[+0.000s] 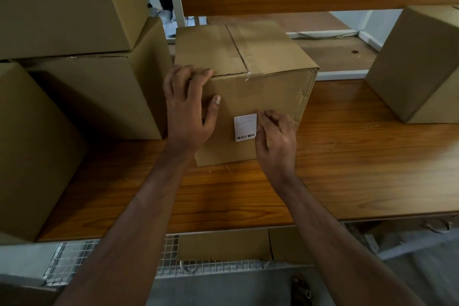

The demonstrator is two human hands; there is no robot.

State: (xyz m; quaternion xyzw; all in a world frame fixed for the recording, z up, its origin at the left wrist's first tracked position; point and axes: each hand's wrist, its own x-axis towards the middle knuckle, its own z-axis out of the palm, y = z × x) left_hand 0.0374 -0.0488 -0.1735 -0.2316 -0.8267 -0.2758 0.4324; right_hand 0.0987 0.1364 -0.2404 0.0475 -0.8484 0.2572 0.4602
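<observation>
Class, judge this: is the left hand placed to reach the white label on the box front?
Probably yes. The left hand rests on the box at its upper left corner, with bare cardboard between its thumb and the label. The right hand holds only the label's right edge.

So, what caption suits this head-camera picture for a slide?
The left hand steadies the cardboard box while the right hand pinches the barcode label on its front.
</observation>
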